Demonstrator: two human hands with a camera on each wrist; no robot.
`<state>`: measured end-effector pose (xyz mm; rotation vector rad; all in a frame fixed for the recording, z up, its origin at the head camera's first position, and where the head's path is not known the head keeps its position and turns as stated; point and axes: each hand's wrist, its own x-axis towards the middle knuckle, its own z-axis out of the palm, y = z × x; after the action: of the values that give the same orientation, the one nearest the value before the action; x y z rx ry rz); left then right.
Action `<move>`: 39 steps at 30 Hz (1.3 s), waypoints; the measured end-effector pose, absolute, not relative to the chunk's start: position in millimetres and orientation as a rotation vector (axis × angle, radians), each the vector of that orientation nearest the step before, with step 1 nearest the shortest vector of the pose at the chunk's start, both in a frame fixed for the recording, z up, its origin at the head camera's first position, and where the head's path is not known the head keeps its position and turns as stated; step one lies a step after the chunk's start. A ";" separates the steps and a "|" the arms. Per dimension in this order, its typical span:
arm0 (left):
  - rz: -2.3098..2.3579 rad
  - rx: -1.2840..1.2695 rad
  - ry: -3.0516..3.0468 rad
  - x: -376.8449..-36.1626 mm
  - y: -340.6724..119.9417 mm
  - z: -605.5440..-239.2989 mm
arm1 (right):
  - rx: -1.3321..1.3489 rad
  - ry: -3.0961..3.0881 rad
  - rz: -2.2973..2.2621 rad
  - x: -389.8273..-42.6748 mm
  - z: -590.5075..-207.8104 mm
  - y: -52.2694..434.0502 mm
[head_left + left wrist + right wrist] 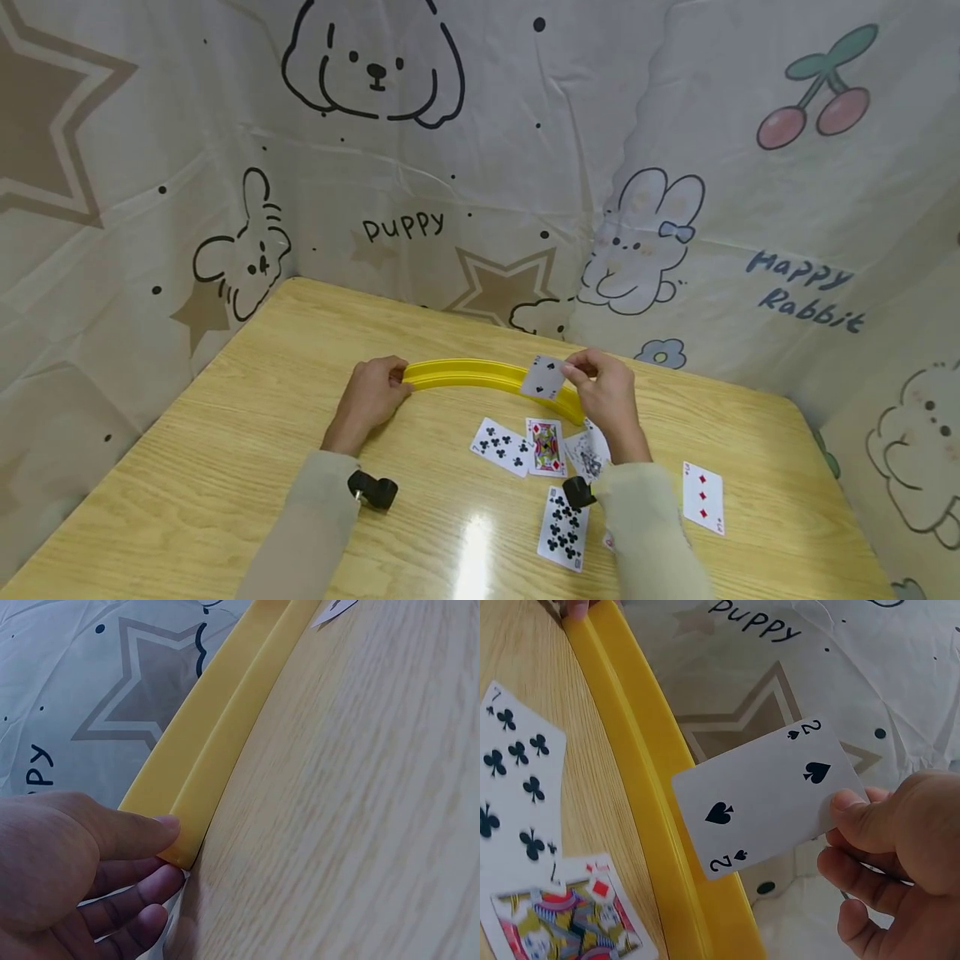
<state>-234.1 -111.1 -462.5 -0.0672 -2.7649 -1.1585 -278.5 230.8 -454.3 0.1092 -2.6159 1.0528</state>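
A curved yellow card rack [480, 377] [217, 727] [645, 772] lies across the wooden table [225, 467]. My left hand [372, 392] [82, 862] grips the rack's left end, thumb on top and fingers under it. My right hand [603, 387] [900, 855] pinches a two of spades [543, 377] [769, 796] by its corner, holding it just above the rack's right part, face toward me.
Face-up cards lie in front of the rack: a seven of clubs [501, 447] [514, 780], a queen of diamonds [546, 447] [570, 915], a ten of clubs [563, 528], a four of diamonds [702, 497]. Printed cloth walls [480, 167] enclose the table's far sides.
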 end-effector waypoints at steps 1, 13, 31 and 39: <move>-1.158 -0.066 -2.768 -234.2 -110.9 -462.6 | 0.116 -2.618 1.069 -276.4 -448.1 224.2; -1.160 -0.047 -2.780 -234.8 -112.2 -461.9 | 0.289 -2.636 1.122 -251.7 -388.9 164.7; -1.149 -0.041 -2.800 -233.7 -111.4 -464.9 | 0.437 -2.625 1.152 -261.8 -389.0 131.2; -1.165 -0.051 -2.795 -235.6 -111.3 -460.9 | 0.477 -2.657 1.163 -270.4 -387.0 114.4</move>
<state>-235.6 -111.3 -460.9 -0.0513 -2.7954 -1.1653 -270.4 114.4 -387.0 0.4768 -2.6570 1.1632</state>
